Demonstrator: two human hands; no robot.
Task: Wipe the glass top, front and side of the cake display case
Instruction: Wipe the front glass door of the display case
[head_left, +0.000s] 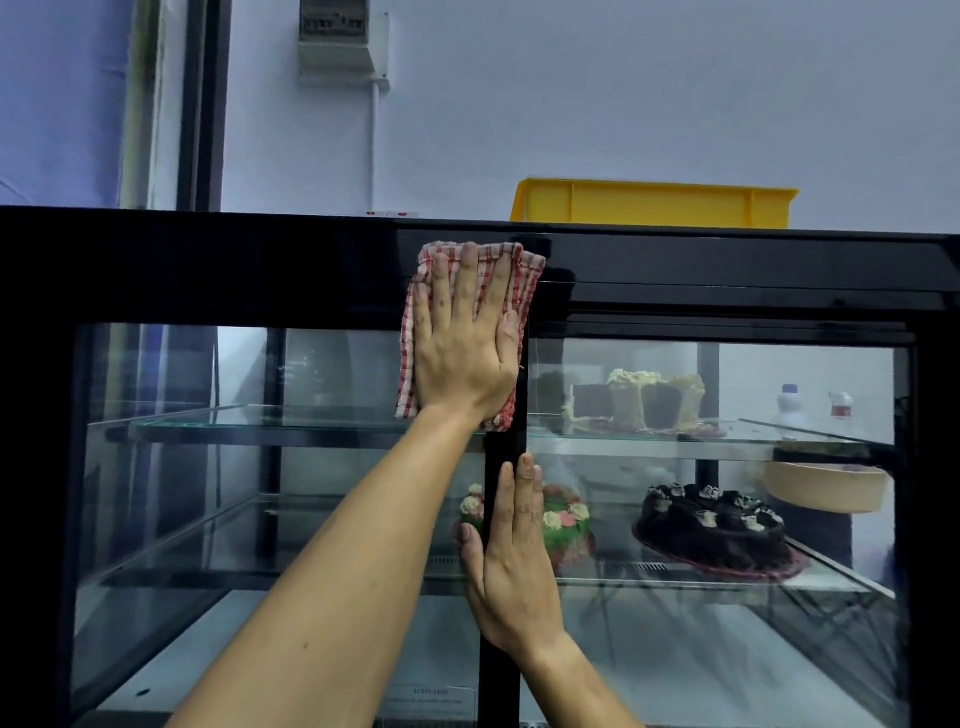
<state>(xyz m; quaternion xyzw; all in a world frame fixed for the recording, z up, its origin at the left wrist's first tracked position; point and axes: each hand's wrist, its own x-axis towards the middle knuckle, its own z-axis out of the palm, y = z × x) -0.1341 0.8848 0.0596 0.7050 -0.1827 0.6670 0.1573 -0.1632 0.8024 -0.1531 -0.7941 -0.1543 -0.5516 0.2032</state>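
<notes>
The cake display case (208, 270) fills the view, with a black frame and a glass front (197, 493). My left hand (462, 353) lies flat, fingers spread, and presses a red-and-white checked cloth (525, 291) against the upper part of the front, across the black top band and the left glass pane. Below it, my right hand (514, 561) rests flat and empty on the black centre post (498, 691) between the two panes. The case's top surface and sides are hidden from this angle.
A yellow plastic crate (654, 205) sits on top of the case at the right. Inside are a sliced cake (639, 402) on the upper glass shelf, a green flower cake (563, 525) and a chocolate cake (717, 530) lower down. A wall stands behind.
</notes>
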